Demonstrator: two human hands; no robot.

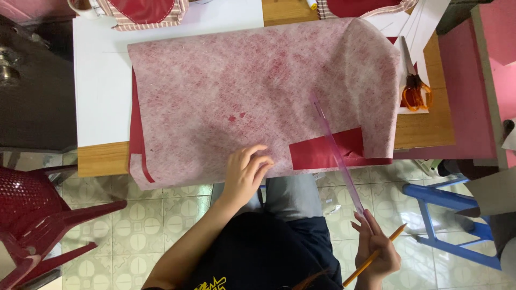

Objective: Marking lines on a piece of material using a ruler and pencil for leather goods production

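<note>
A large sheet of thin white interfacing (258,91) lies over dark red fabric (328,147) on the table, so it looks mottled pink. My left hand (246,173) rests flat on the sheet's near edge, fingers apart. My right hand (376,249) is off the table near my lap. It holds a yellow pencil (373,258) and the near end of a long clear purple ruler (336,150), which slants up across the red fabric and the sheet.
Orange-handled scissors (415,91) lie at the table's right side on white paper. A wooden table edge (102,158) shows at the near left. A dark red plastic chair (32,215) stands left, a blue stool (451,215) right. Striped red fabric pieces (142,13) lie at the far edge.
</note>
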